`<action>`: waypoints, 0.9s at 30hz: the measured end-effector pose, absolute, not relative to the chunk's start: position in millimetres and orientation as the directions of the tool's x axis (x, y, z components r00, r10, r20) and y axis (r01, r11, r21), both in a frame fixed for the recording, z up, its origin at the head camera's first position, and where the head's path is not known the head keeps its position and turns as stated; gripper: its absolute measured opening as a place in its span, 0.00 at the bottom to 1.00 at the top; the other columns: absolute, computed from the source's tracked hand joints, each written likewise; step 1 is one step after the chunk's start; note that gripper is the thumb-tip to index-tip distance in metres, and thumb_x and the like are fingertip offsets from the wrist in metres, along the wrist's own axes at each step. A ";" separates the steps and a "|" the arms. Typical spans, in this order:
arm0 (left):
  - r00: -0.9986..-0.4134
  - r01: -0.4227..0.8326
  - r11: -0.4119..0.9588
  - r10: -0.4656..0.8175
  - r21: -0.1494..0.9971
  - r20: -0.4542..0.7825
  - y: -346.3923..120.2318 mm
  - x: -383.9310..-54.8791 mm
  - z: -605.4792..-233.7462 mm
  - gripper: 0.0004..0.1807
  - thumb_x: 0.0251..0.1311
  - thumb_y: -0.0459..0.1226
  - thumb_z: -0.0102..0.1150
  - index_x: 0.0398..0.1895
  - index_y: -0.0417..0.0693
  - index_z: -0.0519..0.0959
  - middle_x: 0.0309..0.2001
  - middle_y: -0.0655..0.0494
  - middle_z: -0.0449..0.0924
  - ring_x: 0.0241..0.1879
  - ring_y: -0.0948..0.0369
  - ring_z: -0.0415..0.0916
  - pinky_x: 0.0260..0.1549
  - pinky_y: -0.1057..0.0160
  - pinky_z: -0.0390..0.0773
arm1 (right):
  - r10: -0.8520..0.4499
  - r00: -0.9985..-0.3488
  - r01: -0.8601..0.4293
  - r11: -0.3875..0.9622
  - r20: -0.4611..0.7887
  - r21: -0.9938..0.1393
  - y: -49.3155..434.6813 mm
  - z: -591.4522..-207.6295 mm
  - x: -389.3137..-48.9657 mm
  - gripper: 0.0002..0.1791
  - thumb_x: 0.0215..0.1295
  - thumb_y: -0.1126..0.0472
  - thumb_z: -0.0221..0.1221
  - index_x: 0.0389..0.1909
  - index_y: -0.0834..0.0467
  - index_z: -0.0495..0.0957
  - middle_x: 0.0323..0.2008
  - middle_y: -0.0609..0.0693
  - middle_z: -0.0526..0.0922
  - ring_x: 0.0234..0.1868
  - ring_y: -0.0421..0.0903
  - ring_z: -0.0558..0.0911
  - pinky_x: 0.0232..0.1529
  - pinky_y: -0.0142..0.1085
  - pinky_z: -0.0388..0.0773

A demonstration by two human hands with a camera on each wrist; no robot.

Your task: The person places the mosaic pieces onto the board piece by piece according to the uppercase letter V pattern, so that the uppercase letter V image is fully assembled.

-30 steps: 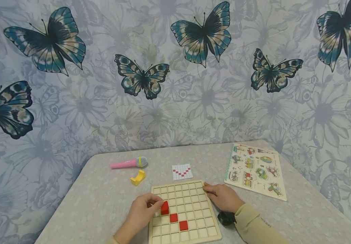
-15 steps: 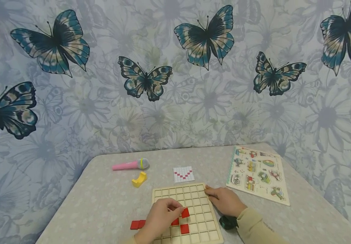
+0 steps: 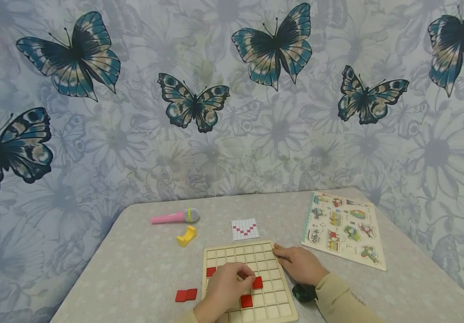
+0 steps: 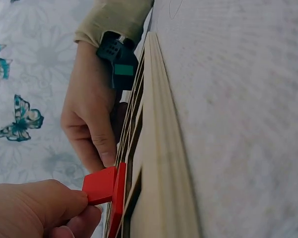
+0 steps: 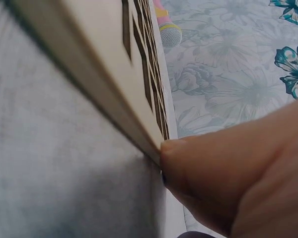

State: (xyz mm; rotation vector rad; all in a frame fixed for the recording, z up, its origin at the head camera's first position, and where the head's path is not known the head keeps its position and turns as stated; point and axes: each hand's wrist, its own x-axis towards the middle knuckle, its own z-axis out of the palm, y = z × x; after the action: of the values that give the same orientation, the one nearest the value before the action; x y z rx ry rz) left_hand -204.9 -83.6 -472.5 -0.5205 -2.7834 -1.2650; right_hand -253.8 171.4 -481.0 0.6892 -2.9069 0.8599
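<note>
My left hand (image 3: 229, 285) is over the wooden grid board (image 3: 274, 312), pinching a red square tile (image 3: 258, 282) between thumb and fingertips. In the left wrist view the pinched tile (image 4: 99, 186) is tilted, its edge against another red tile (image 4: 118, 196) at the board's surface. Red tiles (image 3: 246, 301) (image 3: 210, 272) sit in the grid; my left hand hides some cells between them. At the board's far right corner, my right hand (image 3: 302, 265) grips the edge; the right wrist view shows a fingertip (image 5: 174, 148) pressed to it.
Two red tiles (image 3: 186, 294) lie left of the board. Behind it is a small card (image 3: 245, 229) with a pink V pattern. A yellow curved piece (image 3: 186, 236) and a pink toy microphone (image 3: 175, 217) lie at left; a picture board (image 3: 344, 229) lies at right.
My left hand has moved right across the board, carrying a red tile, after leaving the left column's side. A red tile now shows in the left column. The right hand stays at the corner.
</note>
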 end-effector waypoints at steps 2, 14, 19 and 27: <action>-0.942 0.320 0.617 0.289 0.719 0.172 -83.4 -204.3 -471.9 0.04 0.62 0.41 0.69 0.29 0.63 0.86 0.27 0.75 0.82 0.24 0.74 0.75 0.21 0.68 0.74 | -0.398 -0.905 -0.415 0.750 0.149 -0.516 171.6 -480.9 -254.7 0.20 0.74 0.59 0.61 0.64 0.55 0.81 0.69 0.51 0.77 0.65 0.59 0.79 0.61 0.56 0.76; -0.927 0.359 0.643 0.332 0.676 0.176 -88.2 -204.0 -476.8 0.04 0.61 0.43 0.71 0.29 0.65 0.86 0.27 0.77 0.81 0.25 0.76 0.73 0.22 0.69 0.72 | -0.411 -0.901 -0.421 0.745 0.141 -0.517 171.0 -482.5 -257.2 0.20 0.75 0.58 0.60 0.65 0.54 0.80 0.70 0.50 0.76 0.66 0.59 0.79 0.62 0.56 0.76; -0.923 0.372 0.668 0.339 0.644 0.181 -87.4 -204.2 -475.4 0.04 0.60 0.45 0.72 0.29 0.66 0.85 0.26 0.77 0.80 0.24 0.76 0.72 0.21 0.68 0.71 | -0.407 -0.902 -0.421 0.749 0.146 -0.512 171.0 -479.8 -256.0 0.20 0.75 0.58 0.60 0.65 0.55 0.80 0.69 0.51 0.76 0.66 0.58 0.79 0.62 0.56 0.76; -0.916 0.390 0.688 0.359 0.612 0.179 -86.9 -204.3 -474.6 0.04 0.60 0.44 0.73 0.28 0.66 0.86 0.26 0.78 0.79 0.25 0.76 0.71 0.22 0.69 0.70 | -0.398 -0.907 -0.409 0.751 0.139 -0.519 172.1 -481.8 -255.7 0.20 0.74 0.58 0.60 0.65 0.54 0.80 0.70 0.50 0.76 0.66 0.58 0.79 0.61 0.56 0.76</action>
State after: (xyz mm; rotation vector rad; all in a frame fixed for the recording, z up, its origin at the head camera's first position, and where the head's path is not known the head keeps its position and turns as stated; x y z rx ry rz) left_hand -204.3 -86.9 -474.6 -0.6313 -2.8449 -1.0478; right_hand -255.7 172.1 -481.8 0.6728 -2.9213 0.8733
